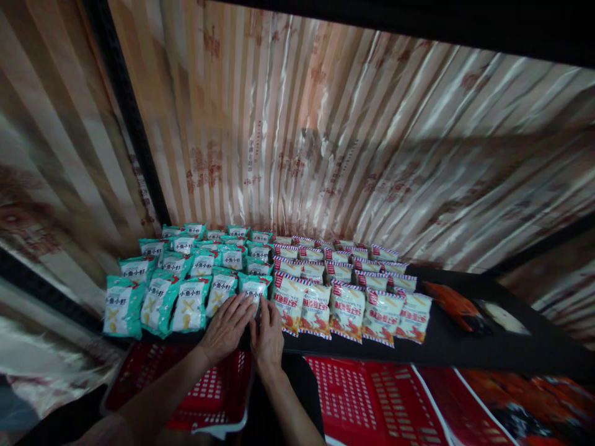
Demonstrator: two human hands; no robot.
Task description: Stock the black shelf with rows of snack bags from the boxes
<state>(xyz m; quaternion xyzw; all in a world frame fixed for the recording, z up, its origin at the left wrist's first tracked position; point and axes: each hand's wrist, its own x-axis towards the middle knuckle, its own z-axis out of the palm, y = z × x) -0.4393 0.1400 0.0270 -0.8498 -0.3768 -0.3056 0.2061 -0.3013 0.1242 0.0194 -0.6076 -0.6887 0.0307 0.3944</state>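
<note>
Both my hands are at the front-row teal and white snack bag, at the right end of the teal rows. My left hand lies across its lower left front with the fingers close together. My right hand grips the bag's lower right side, fingers pointing up. The hands cover the bag's lower part. Just left of it stands another teal snack bag, partly behind my left hand. To the right, a cream snack bag with a striped top edge stands close to my right fingers.
Several rows of teal and cream bags stand on the black shelf. Orange packets and a pale flat packet lie farther right. Below are a red basket and more red baskets. A striped sheet hangs behind.
</note>
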